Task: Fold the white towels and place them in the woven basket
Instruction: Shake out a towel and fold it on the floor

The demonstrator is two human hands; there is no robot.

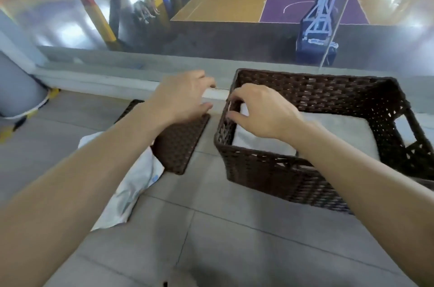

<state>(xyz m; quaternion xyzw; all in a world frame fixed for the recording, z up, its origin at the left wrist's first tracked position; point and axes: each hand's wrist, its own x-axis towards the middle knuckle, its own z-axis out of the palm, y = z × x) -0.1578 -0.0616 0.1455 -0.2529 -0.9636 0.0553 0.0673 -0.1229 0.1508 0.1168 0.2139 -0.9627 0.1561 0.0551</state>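
Right hand (263, 113) curled, empty, touched the woven basket (277, 169) rim above folded towels (338, 129); left hand (180, 96) loosely open at nine o'clock, empty; towels should lie flat.

Both bare forearms reach forward, the left hand (182, 95) loosely spread, the right hand (260, 112) curled, fingers bent.

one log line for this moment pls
left hand open over basket lid | right hand at woven basket rim | white towel inside

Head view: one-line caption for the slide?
Both hands, right hand and left hand, reach the woven basket's left rim; folded white towel already inside.
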